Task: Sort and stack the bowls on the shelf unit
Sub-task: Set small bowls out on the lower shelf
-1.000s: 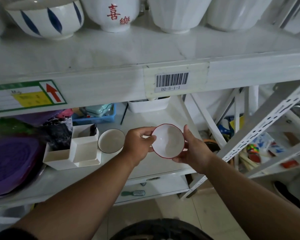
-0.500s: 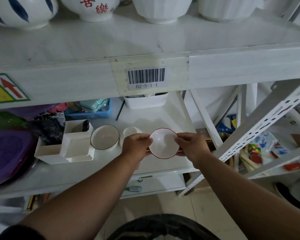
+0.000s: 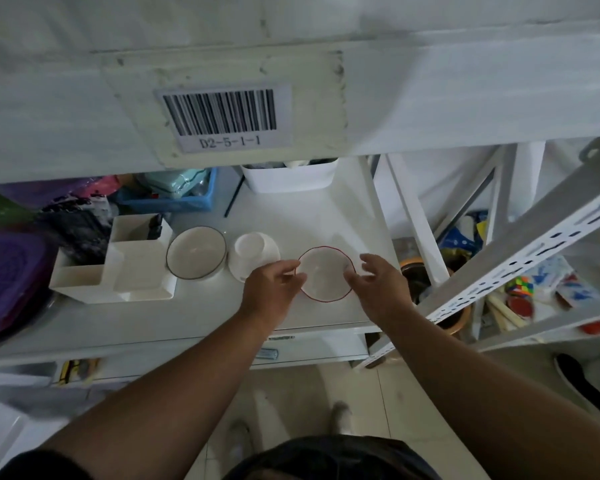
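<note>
Red-rimmed bowl (image 3: 325, 274) upright on the lower shelf (image 3: 312, 220), left hand (image 3: 272, 289) fingers touching its left rim, right hand (image 3: 378, 285) fingers spread loose beside its right rim, upturned white bowl (image 3: 253, 255) left of it, dark-rimmed bowl (image 3: 196, 252) further left

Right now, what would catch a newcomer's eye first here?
Probably the red-rimmed bowl on the white shelf, with the left hand and right hand on either side of it. Above hangs a big barcode label, and left of the bowl sit a dark-rimmed bowl and an upturned white bowl.
</note>
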